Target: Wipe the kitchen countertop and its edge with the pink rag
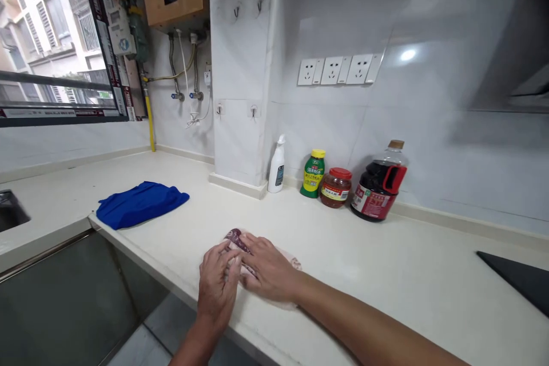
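A pinkish-white cloth (295, 263) with a dark patterned patch lies bunched on the countertop near its front edge, mostly covered by my hands. My right hand (271, 267) presses down over the cloth, its fingers closed on the folds and pointing left. Right beside it, my left hand (217, 279) grips the cloth's left side, thumb and fingers bent around it. The fingers of both hands meet over the dark patch. Part of the cloth shows beyond the right hand and under its wrist.
A blue cloth (141, 204) lies left, near the sink (12, 209). Along the wall stand a white spray bottle (277, 167), a green bottle (313, 174), a red-lidded jar (335, 189) and a large dark sauce bottle (375, 194). A black panel (517, 281) is at right.
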`<state>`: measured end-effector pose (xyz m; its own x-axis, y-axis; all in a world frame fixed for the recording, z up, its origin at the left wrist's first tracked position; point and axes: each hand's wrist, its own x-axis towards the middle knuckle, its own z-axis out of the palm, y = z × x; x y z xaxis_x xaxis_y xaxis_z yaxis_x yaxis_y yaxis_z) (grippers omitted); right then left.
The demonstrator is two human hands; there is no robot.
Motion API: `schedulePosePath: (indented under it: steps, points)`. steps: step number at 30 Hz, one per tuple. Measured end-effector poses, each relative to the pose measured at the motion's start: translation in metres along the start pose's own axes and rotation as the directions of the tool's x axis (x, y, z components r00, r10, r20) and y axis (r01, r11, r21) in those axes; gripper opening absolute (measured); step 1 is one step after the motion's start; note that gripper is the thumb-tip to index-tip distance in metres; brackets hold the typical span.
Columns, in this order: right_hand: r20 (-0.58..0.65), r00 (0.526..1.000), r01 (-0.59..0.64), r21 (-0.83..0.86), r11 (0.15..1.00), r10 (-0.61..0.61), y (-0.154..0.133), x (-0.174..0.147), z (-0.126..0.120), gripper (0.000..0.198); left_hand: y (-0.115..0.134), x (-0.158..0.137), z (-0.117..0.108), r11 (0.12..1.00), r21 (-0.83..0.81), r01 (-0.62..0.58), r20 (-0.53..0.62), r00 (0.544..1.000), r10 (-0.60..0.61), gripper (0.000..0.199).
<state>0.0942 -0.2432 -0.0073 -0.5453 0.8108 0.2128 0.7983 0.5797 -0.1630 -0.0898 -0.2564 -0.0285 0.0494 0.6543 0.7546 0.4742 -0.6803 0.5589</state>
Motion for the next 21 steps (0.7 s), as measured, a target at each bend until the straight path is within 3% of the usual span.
schedulePosePath:
  steps: [2,5,9,13,16,18,19,21]
  points:
    - [-0.012,0.998,-0.069,-0.041,0.997,0.068,0.018,-0.027,-0.009,0.06,-0.001,0.001,-0.001,1.0,-0.001,0.018,0.006,1.0,-0.018,0.027]
    - [-0.05,0.955,-0.297,-0.161,0.941,0.293,0.068,-0.073,-0.023,0.059,-0.001,0.001,-0.001,0.999,0.001,0.051,0.014,0.999,-0.051,0.029]
    - [-0.146,0.793,-0.605,-0.303,0.736,0.591,0.146,-0.149,-0.035,0.06,-0.002,-0.001,0.001,0.998,-0.024,0.063,0.035,0.997,-0.062,0.029]
    - [-0.264,0.632,-0.764,-0.37,0.528,0.729,0.2,-0.207,-0.048,0.062,-0.002,-0.006,0.006,0.998,-0.025,0.053,-0.003,0.999,-0.053,0.025]
    - [-0.314,0.478,-0.861,-0.352,0.368,0.82,0.218,-0.209,-0.055,0.064,0.0,-0.008,0.008,0.999,-0.022,0.046,-0.027,0.999,-0.047,0.024]
    - [-0.312,0.414,-0.89,-0.338,0.307,0.855,0.222,-0.19,-0.055,0.063,0.001,-0.009,0.008,0.999,-0.03,0.011,-0.039,0.999,-0.012,0.022]
    - [-0.302,0.414,-0.89,-0.334,0.311,0.859,0.223,-0.176,-0.054,0.063,0.002,-0.01,0.007,0.999,-0.036,-0.008,-0.046,0.999,0.007,0.021]
    - [-0.275,0.463,-0.868,-0.334,0.368,0.843,0.222,-0.142,-0.048,0.063,0.002,-0.011,0.005,0.998,-0.052,-0.043,-0.065,0.997,0.04,0.02]
